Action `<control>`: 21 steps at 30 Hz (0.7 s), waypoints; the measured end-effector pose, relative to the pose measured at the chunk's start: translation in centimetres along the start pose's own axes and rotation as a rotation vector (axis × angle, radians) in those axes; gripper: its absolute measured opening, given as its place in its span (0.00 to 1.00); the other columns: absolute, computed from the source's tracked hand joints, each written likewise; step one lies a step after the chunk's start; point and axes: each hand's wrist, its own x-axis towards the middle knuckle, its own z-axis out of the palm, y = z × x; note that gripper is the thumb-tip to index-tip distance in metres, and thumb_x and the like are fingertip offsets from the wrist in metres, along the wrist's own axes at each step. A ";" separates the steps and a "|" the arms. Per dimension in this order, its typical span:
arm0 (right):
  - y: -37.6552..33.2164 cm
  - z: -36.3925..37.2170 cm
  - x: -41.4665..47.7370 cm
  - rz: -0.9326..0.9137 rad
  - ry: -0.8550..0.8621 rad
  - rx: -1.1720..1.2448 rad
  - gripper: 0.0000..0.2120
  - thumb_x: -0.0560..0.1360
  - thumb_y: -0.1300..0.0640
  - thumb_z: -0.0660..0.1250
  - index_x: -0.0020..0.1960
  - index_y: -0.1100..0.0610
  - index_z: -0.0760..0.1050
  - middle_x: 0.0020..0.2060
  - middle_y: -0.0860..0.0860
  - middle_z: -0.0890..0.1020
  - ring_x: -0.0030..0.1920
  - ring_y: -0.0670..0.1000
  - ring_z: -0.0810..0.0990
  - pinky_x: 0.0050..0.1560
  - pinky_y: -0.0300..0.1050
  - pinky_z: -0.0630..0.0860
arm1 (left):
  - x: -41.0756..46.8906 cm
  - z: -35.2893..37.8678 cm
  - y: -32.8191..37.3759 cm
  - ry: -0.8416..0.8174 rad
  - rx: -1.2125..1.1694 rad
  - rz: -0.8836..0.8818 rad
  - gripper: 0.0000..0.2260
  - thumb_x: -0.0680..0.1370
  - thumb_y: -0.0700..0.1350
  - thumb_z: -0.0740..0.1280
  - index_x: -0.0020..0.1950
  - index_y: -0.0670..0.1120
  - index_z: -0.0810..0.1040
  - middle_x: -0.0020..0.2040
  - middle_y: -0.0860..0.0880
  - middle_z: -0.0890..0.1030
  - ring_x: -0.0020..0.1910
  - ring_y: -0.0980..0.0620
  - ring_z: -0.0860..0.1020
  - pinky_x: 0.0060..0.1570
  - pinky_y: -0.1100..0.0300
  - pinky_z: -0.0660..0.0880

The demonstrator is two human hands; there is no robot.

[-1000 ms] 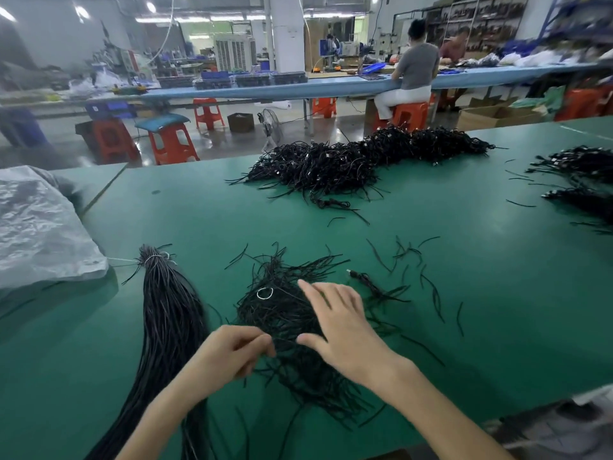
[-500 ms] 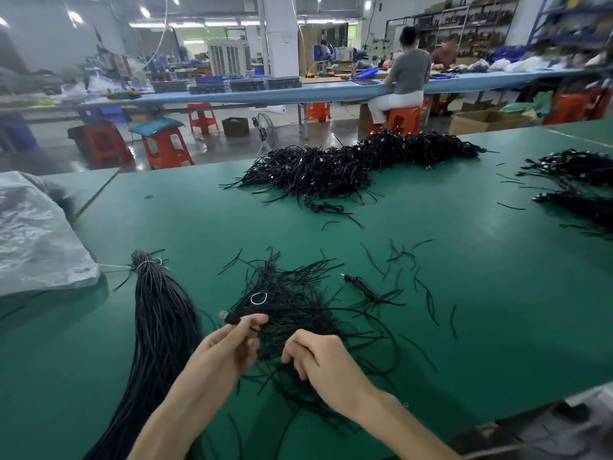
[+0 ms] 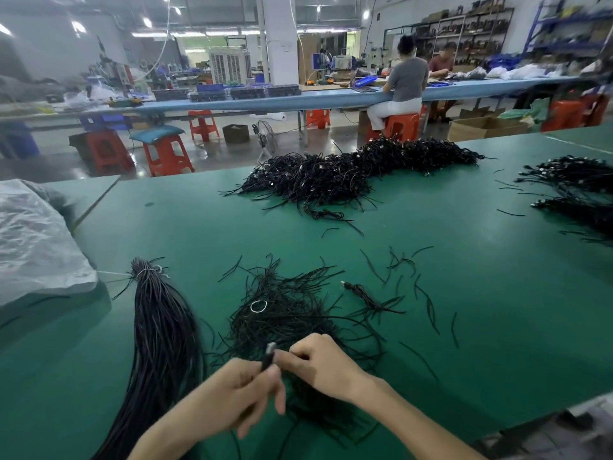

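Left hand (image 3: 238,393): fingers (image 3: 265,376) curled together, thumb and forefinger clamped on the cable; outline blurred.
Right hand (image 3: 320,363): fingers curled, tips pinching the same cable just right of the left fingers.
Cable (image 3: 269,355): held between the 2 sets of fingers, lifted just above the near part of the loose heap. Thin, black, round and matte. 1 short plug end stands up out of the fingers, with a pale tip. Its remaining length cannot be told apart from the heap.
Loose heap (image 3: 292,323): directly beyond and beneath the fingers; tangled black strands, crossing and curling, ends pointing all ways.
White ring (image 3: 258,306): beyond the fingers, lying on the loose heap; thin round loop, material cannot be told.
Tied bundle (image 3: 159,327): left of the fingers; long straight black strands, bound near the far end by a pale thin tie, spreading wider toward the near edge.
Far heap (image 3: 358,174): well beyond the fingers; dense, long mound of coiled black cables.
Plastic sheet (image 3: 33,240): far left of the fingers; translucent, crinkled.
Worktop (image 3: 481,293): green, smooth, matte, flat.
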 end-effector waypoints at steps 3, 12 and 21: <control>-0.7 0.1 0.6 0.017 0.044 0.013 0.33 0.78 0.30 0.61 0.28 0.56 0.62 0.22 0.46 0.65 0.26 0.48 0.62 0.32 0.45 0.64 | 0.7 1.6 0.4 -0.006 -0.013 -0.054 0.18 0.86 0.53 0.57 0.44 0.47 0.78 0.27 0.49 0.80 0.24 0.53 0.74 0.35 0.56 0.75; -2.3 1.5 1.1 0.010 0.156 0.272 0.31 0.80 0.35 0.63 0.27 0.53 0.59 0.21 0.45 0.64 0.25 0.48 0.62 0.30 0.43 0.63 | 0.4 1.9 0.5 -0.064 -0.221 0.149 0.19 0.87 0.49 0.54 0.56 0.43 0.82 0.49 0.43 0.86 0.40 0.46 0.84 0.41 0.56 0.77; -2.9 0.9 1.3 -0.014 0.160 0.245 0.30 0.81 0.39 0.64 0.26 0.53 0.62 0.22 0.47 0.69 0.26 0.48 0.67 0.34 0.44 0.69 | 1.3 2.9 -1.0 0.006 -0.475 0.122 0.18 0.86 0.49 0.59 0.57 0.36 0.82 0.51 0.34 0.84 0.46 0.39 0.84 0.49 0.51 0.79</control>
